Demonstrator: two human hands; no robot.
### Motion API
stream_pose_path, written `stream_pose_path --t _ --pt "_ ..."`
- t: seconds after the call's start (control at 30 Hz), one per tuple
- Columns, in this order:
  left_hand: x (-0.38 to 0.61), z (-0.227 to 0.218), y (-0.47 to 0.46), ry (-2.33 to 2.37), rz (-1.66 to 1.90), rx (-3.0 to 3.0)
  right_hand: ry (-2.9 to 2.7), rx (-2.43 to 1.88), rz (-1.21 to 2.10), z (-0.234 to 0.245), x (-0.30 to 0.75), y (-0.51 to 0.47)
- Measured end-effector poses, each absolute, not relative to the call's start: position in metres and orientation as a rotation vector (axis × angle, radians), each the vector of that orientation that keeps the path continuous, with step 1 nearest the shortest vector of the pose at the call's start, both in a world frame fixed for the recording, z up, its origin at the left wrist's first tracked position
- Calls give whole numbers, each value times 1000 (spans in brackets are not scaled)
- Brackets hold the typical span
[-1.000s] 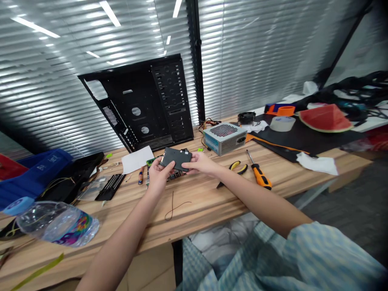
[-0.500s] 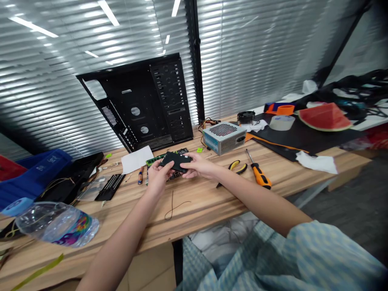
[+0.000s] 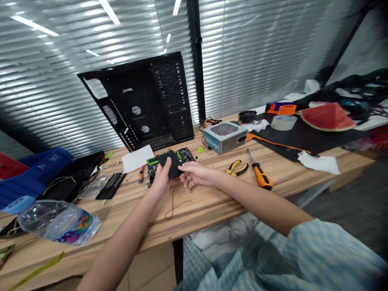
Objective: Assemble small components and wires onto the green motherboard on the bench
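Right, so the left grip (image 3: 161, 178) is clamping a flat black slab (image 3: 175, 165), thumb lying across the broad top face; its fingers are hiding underneath, so I can't tell how they are placed. The right grip (image 3: 196, 174) is standing loose: thumb and fingers are apart, thumb tip sitting at the slab's right edge. Can't tell if it's pressing there or just brushing.

Slab is sitting between the two grips, just past the left thumb. Broad face is pointing up, towards the wearer. Long axis seems to be running away from the wearer, the far end leaning left and the near end leaning right, towards the right grip's fingers. Can't tell which end is carrying a connector.

Circuit board (image 3: 188, 154) is lying on the counter (image 3: 209, 198) just beyond both grips, with the slab covering part of it. Green stick (image 3: 151, 161) is showing on the board, beyond the left grip and to its left. Paper (image 3: 138, 159) and a small orange cylinder (image 3: 141, 175) are lying left of the left grip.

Right of the right grip, yellow-and-black pliers (image 3: 237, 167) are lying near, partly behind the forearm; an orange screwdriver (image 3: 261, 176) is resting farther right. Power supply (image 3: 226, 139) is sitting beyond the right grip, to its right. Thin wire (image 3: 173, 211) is curling on the near side, between the forearms. Black case (image 3: 142, 105) is standing well beyond both grips.
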State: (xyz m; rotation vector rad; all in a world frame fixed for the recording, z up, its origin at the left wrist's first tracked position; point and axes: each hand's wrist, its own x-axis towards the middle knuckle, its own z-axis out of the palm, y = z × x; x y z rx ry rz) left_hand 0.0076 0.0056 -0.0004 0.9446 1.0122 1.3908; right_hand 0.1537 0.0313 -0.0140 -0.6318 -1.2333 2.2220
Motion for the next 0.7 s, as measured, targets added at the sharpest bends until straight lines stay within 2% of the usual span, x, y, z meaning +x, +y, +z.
stream_pose_path --t 0.13,0.33,0.7 --pt "11 3 0 946 1256 974 -1204 -633 2196 -15 151 27" --pt "15 -1 -1 922 1270 961 -1050 -589 2153 -19 141 20" --pt "9 0 -5 917 1214 931 -1170 -638 2046 -17 143 17"
